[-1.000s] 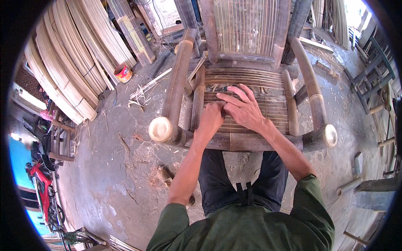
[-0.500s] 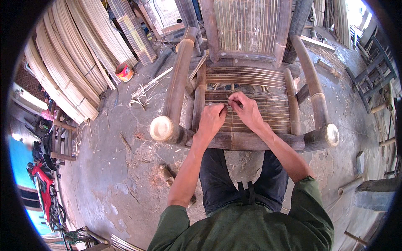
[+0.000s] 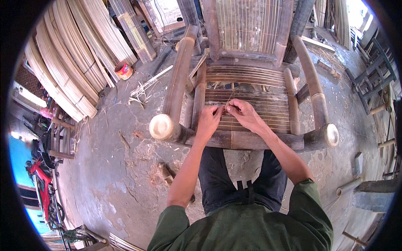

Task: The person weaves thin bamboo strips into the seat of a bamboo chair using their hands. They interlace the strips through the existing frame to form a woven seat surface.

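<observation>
A bamboo armchair [image 3: 264,140] stands right in front of me, its seat slats [image 3: 268,109] running from side to side with a gap toward the back. Over the front part of the seat, my left hand [image 3: 209,120] and my right hand [image 3: 246,114] meet, fingertips pinched and nearly touching. Whatever they pinch is too small to make out; a thin strand seems to rise from the fingers toward the gap. Thick armrests, left [image 3: 177,79] and right [image 3: 313,85], flank the seat. The slatted backrest [image 3: 247,27] rises behind it.
Bundles of pale bamboo strips [image 3: 63,62] lean at the left, near a red tub [image 3: 123,71]. Loose shavings [image 3: 142,94] litter the concrete floor. A red motorcycle [image 3: 44,188] is at far left. A dark wooden frame [image 3: 374,77] and bamboo pieces lie along the right side.
Both hands have come slightly nearer to me, the right one dropping lower over the slats. Their fingertips remain pinched close together. The chair has stayed put.
</observation>
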The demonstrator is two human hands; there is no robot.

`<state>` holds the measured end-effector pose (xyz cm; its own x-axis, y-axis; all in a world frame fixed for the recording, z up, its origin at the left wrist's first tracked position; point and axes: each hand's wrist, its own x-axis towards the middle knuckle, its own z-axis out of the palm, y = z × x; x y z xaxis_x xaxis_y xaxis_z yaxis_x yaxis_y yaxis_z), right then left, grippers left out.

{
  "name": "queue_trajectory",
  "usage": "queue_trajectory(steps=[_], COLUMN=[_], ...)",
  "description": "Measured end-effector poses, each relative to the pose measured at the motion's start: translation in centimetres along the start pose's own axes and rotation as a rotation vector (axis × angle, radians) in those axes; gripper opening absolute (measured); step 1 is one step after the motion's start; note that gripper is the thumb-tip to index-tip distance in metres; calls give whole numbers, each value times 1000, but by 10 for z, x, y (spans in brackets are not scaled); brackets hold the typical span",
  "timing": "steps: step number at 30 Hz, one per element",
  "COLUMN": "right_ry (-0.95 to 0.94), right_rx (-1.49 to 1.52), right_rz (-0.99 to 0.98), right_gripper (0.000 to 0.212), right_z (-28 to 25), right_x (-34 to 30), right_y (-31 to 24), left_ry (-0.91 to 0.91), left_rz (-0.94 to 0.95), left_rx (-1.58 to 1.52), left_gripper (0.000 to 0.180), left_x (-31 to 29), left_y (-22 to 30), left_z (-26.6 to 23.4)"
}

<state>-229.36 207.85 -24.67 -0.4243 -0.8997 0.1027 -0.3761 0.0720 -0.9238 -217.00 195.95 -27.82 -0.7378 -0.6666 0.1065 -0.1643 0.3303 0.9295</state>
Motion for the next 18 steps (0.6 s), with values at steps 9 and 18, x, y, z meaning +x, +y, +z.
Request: queue_trajectory(steps=[9,18], right_ry=[59,3], right_rx=[270,297], right_rz=[-21,-10], right_gripper=[10,9], right_z=[3,-2], right_x=[0,6], right_y=[18,33], left_ry=[-160,-150], left_rz=[-352,-365], left_rx=[-645,-702], left_gripper=[16,12], left_x=[-15,-16], left_y=[11,7], left_z=[-6,-8])
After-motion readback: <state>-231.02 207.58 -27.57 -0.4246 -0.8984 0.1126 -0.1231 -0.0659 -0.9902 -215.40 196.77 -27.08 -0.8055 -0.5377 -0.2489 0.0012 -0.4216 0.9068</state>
